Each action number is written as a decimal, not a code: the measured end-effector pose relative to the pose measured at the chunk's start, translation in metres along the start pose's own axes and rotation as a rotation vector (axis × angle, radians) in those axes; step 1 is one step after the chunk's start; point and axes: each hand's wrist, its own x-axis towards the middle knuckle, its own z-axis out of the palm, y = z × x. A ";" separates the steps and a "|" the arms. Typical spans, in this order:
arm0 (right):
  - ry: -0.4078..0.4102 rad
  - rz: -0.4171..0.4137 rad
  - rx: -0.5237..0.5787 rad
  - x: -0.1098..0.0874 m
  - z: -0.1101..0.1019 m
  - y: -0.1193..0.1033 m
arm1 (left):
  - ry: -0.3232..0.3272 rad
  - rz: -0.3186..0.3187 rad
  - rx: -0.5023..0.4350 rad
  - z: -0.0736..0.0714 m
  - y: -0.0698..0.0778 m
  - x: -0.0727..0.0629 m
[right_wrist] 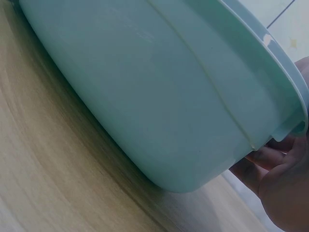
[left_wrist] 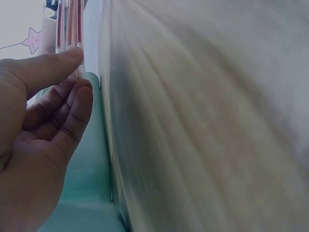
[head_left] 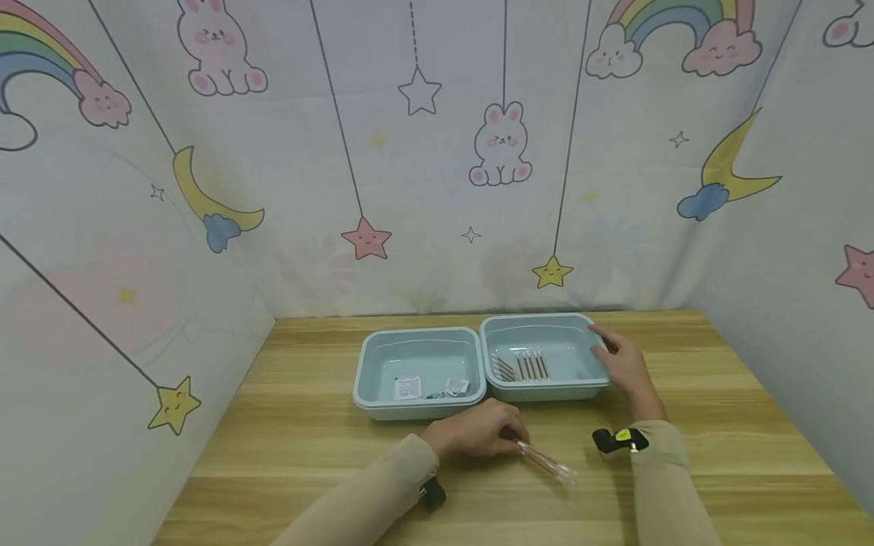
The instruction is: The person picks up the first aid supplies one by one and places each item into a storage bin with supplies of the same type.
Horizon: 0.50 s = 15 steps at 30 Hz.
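My left hand pinches one end of a clear plastic packet of reddish-brown cotton swabs in front of the two bins. In the left wrist view, thumb and fingertips meet at the end of that same packet. At the right-hand end of the right light-blue plastic bin, my right hand grips the rim. The right wrist view has its fingers curled beneath the rim, against the bin's outer wall. Inside that bin lie several brown-stemmed, white-tipped swabs, toward the left side.
Beside it on the left stands a matching light-blue bin. It contains a flat white square packet and a crumpled white-and-teal packet. Both bins stand on a wood-grain table, near the patterned curtain at the back.
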 end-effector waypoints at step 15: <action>0.007 -0.011 -0.007 0.000 0.000 0.002 | 0.019 0.010 0.024 -0.002 0.001 0.000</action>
